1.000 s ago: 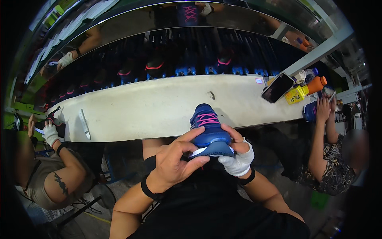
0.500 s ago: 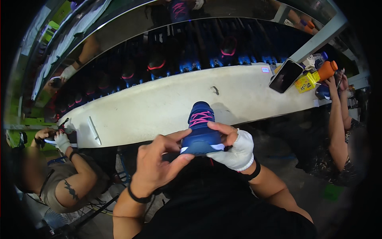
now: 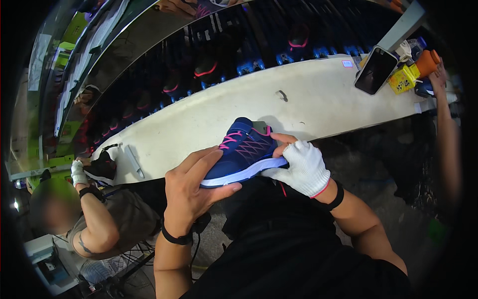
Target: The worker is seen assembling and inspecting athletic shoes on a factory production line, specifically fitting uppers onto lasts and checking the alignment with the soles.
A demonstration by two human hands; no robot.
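A navy sneaker [image 3: 249, 154] with pink laces, a white midsole and a pink-edged collar is held over the near edge of the worktable. Its side faces me, toe to the left and heel to the right. My bare left hand [image 3: 193, 182] grips the toe end, fingers on top and thumb along the sole. At the heel, my right hand [image 3: 300, 167], in a white glove with bare fingertips showing, pinches the shoe near the collar. Both wrists carry black bands.
Beyond the pale worktable [image 3: 199, 124], a dark line holds several shoes with pink trim. A phone [image 3: 377, 70], a yellow box [image 3: 404, 78] and an orange bottle [image 3: 427, 63] stand at right. At left, a co-worker's gloved hand [image 3: 78, 173] touches a dark shoe [image 3: 103, 166] near a white stick [image 3: 134, 161].
The sneaker has turned from toe toward me to side-on, toe now left. My right hand has shifted to its heel. The view has swung, and the left co-worker's shoe now shows more clearly.
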